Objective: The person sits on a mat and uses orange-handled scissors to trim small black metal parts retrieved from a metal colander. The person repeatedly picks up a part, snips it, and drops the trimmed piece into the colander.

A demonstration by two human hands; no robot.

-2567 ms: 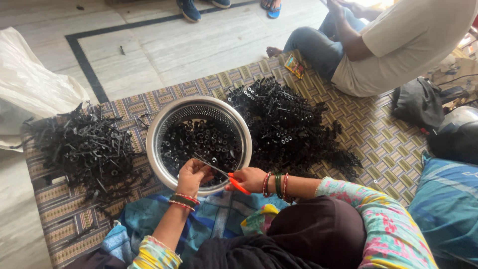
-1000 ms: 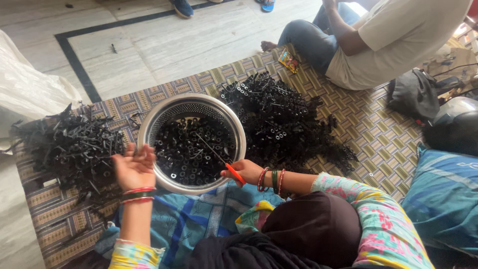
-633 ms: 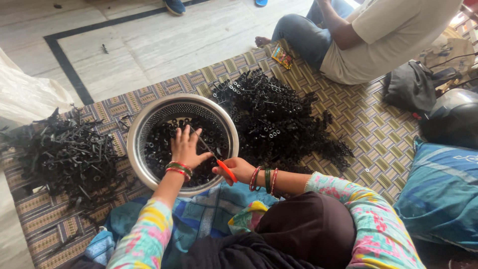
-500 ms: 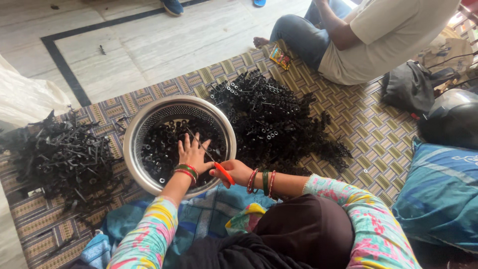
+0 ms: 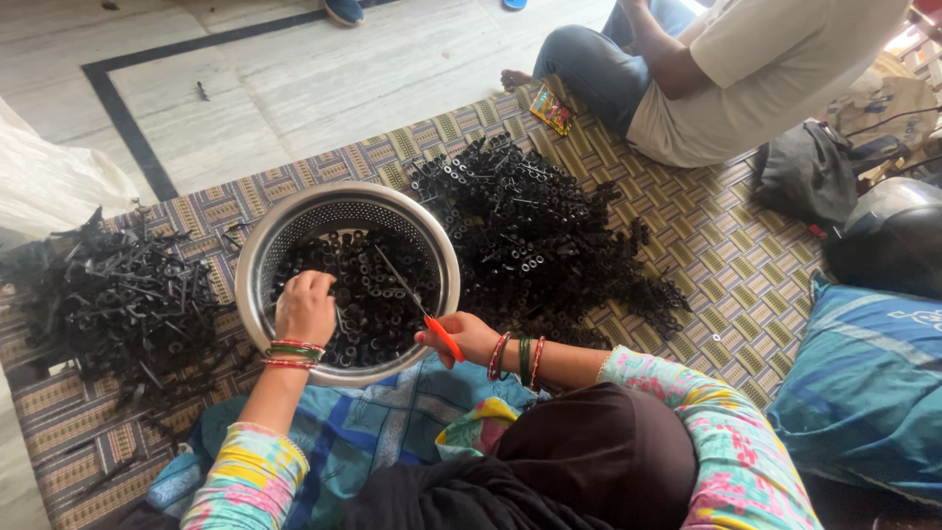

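fingers of the left hand curl down into the black tube pieces inside the steel colander, closed around some of them, though what they grip is hidden. fingers of the right hand, at lower centre of the frame, are wrapped tight around the orange handles of the scissors, whose thin blades lie over the bowl, pointing toward upper left. bangles ring both wrists. the colander sits on a woven mat. a heap of uncut black strips lies at the left, a larger black heap just right of the colander. farther off, at upper right, another person sits on the mat's edge.
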